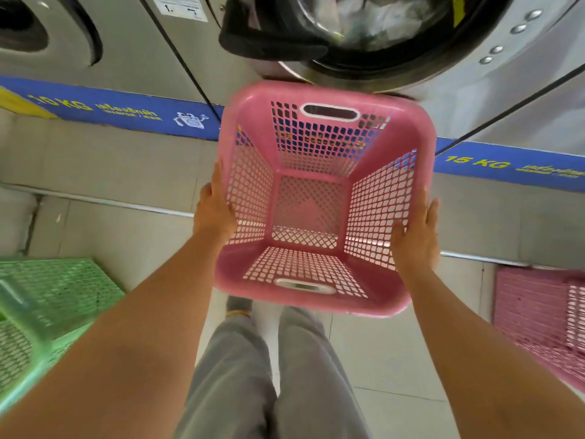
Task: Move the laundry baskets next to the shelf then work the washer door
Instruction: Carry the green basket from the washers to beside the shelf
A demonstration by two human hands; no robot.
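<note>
An empty pink laundry basket [250, 122] with perforated walls hangs in the air at the centre of the head view, held between both hands. My left hand [213, 210] presses flat on its left wall. My right hand [416, 239] grips its right wall, thumb inside. Just above the basket is the washer's round opening [380, 33] with clothes inside; its dark door [269, 39] is swung open to the left.
A green basket [47, 305] sits on the floor at the left. A second pink basket [538, 312] lies at the right. Another washer [95, 42] stands at the left. Blue strips with 10 KG and 15 KG labels run along the machines' bases. No shelf is in view.
</note>
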